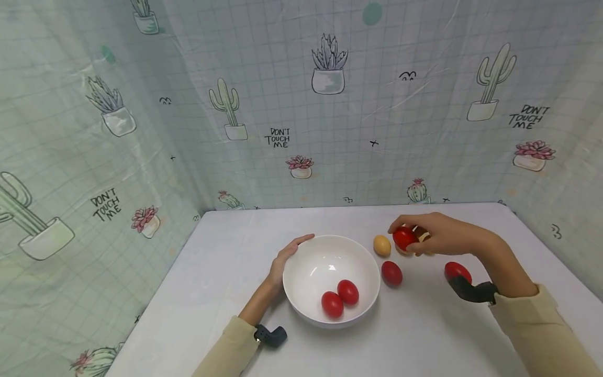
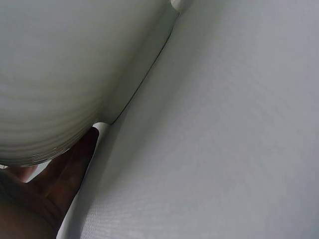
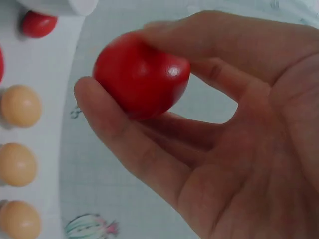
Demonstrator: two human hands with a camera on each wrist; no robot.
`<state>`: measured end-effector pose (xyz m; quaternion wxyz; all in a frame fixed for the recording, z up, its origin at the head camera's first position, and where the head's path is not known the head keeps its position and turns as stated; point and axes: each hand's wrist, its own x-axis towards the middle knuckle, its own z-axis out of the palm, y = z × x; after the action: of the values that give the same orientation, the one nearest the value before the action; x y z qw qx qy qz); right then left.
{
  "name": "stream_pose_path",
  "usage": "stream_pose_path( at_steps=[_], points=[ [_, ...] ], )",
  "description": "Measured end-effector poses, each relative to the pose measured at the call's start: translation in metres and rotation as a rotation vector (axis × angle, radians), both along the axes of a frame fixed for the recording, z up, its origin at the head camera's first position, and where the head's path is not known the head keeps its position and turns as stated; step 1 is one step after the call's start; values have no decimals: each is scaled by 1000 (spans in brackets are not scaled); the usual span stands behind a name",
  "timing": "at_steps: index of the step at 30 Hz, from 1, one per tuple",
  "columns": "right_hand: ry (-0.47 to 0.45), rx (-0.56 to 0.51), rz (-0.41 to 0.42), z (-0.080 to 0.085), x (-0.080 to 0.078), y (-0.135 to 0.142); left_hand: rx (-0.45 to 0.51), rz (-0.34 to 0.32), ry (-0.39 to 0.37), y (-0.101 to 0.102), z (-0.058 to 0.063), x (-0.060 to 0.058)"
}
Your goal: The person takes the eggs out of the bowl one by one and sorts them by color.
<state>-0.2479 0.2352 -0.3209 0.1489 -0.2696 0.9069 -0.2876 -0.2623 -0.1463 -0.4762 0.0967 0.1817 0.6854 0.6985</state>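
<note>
My right hand [image 1: 438, 234] pinches a red egg [image 3: 139, 74] between its thumb and fingers, held over the right part of the table. The white bowl [image 1: 306, 262] stands left of it, with two red eggs [image 1: 332, 304] lying inside. My left hand [image 1: 282, 262] lies along the bowl's left outer wall, its fingers extended and touching it near the rim. In the left wrist view, the fingers [image 2: 82, 154] rest against the bowl's outside [image 2: 55, 74].
Another red egg [image 1: 392, 274] lies just right of the bowl, and one more [image 1: 458, 271] is partly covered by the right wrist camera. Several tan eggs [image 3: 21, 106] form a row, partly hidden by the right hand in the head view. A patterned cloth [image 1: 367, 115] hangs behind the table.
</note>
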Motion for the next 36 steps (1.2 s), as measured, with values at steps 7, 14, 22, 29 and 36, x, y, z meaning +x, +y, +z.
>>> stream_pose_path(
  at_steps=[7, 14, 22, 29, 36],
  points=[
    [-57, -35, -92, -37, -7, 24, 6, -7, -2, 0, 0, -2],
    [-47, -8, -150, -55, -11, 32, 1, 3, 7, 1, -1, -5],
    [-26, 16, -159, -69, -12, 34, -13, -2, 3, 0, -1, -1],
    [13, 65, -166, -78, -15, 36, 11, -4, -2, 1, -1, -1],
    [-27, 94, -192, -85, -16, 34, 10, -17, 0, 0, 0, -1]
  ],
)
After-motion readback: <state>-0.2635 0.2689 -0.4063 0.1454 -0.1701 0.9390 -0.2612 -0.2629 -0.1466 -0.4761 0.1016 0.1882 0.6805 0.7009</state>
